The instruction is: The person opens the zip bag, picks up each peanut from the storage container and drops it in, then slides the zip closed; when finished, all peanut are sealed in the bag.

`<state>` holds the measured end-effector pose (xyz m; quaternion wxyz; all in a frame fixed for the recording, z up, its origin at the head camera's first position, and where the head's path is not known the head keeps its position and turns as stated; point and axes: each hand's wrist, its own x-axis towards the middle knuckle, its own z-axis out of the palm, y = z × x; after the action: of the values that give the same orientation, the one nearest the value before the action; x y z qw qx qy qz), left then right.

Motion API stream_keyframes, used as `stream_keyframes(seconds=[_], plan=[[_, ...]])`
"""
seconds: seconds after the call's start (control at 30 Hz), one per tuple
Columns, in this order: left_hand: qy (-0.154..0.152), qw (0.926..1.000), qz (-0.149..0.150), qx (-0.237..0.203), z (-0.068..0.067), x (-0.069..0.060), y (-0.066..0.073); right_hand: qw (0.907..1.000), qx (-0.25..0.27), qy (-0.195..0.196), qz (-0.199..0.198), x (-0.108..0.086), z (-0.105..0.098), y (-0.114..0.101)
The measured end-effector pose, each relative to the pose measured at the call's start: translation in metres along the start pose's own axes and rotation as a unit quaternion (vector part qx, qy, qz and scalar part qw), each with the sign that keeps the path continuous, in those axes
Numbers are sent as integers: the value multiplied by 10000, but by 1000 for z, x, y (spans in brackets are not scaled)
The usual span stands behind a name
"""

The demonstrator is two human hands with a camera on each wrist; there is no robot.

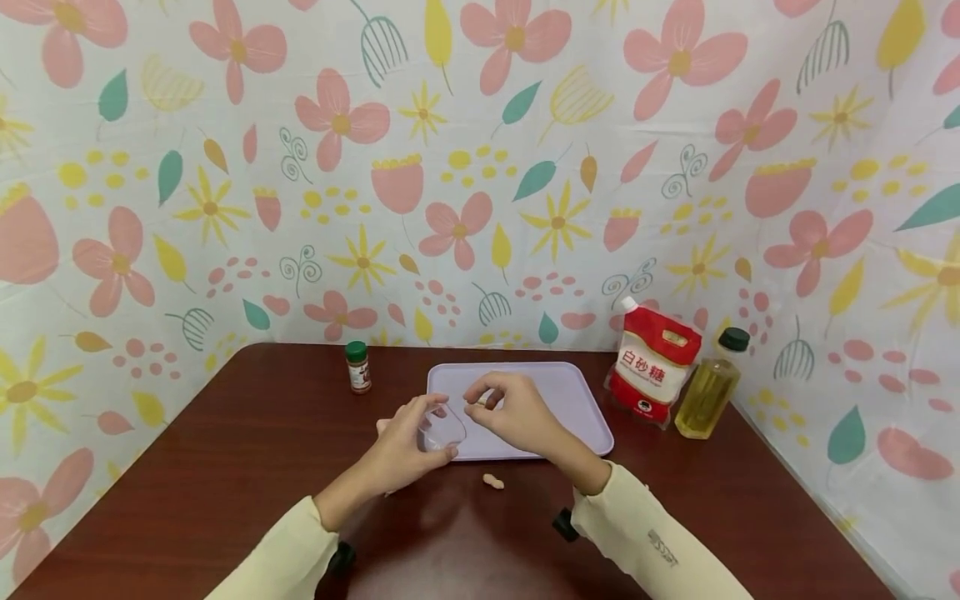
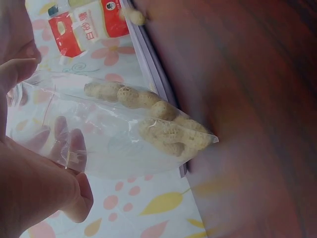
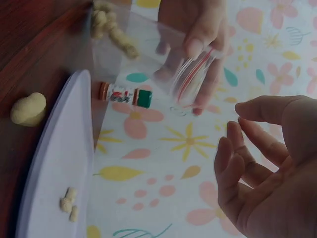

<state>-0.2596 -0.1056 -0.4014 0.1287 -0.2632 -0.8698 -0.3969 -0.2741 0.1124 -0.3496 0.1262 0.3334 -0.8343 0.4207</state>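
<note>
My left hand (image 1: 401,450) holds a clear zip bag (image 2: 106,141) near its mouth, fingers on one side and thumb on the other. Several unshelled peanuts (image 2: 166,116) lie in the lower end of the bag. The bag's mouth, edged with a red line, gapes in the right wrist view. Just to the right of that mouth is my right hand (image 1: 517,412), its fingers loosely bent; the right wrist view shows nothing between thumb and fingertips (image 3: 233,130). One peanut (image 1: 493,482) lies on the table in front of the tray.
Behind the hands lies a pale lilac tray (image 1: 558,400), with a few small peanut-coloured pieces (image 3: 69,203) on it. A green-capped spice jar (image 1: 358,368) stands at back left. A red-and-white sugar bag (image 1: 651,364) and an oil bottle (image 1: 707,396) stand right of the tray.
</note>
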Motion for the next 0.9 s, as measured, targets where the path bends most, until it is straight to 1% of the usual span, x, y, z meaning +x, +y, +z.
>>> stream_keyframes(seconds=[0.13, 0.23, 0.37, 0.47, 0.53, 0.7, 0.83, 0.9], plan=[[16, 10000, -39, -28, 0, 0, 1, 9998, -1, -118, 185, 0, 0, 9], [-61, 9999, -87, -35, 0, 0, 1, 9994, -8, -170, 290, -1, -1, 13], [-39, 10000, -25, -34, -1, 0, 2, 9993, -31, -161, 348, -1, -2, 14], [7, 10000, 5, -4, -2, 1, 1, 9988, -49, -247, 425, -3, -3, 15], [3, 10000, -9, 9, -2, 1, 1, 9980, -59, -402, 494, -5, -3, 17], [-43, 10000, -52, 27, -4, 2, 1, 9931, -252, -1024, 520, -11, 1, 31], [2, 10000, -56, 3, -5, 2, 0, 9864, -579, -1448, 521, -20, 10, 44], [-3, 10000, -55, -2, -5, 1, -2, 9813, -812, -1661, 528, -25, 14, 49]])
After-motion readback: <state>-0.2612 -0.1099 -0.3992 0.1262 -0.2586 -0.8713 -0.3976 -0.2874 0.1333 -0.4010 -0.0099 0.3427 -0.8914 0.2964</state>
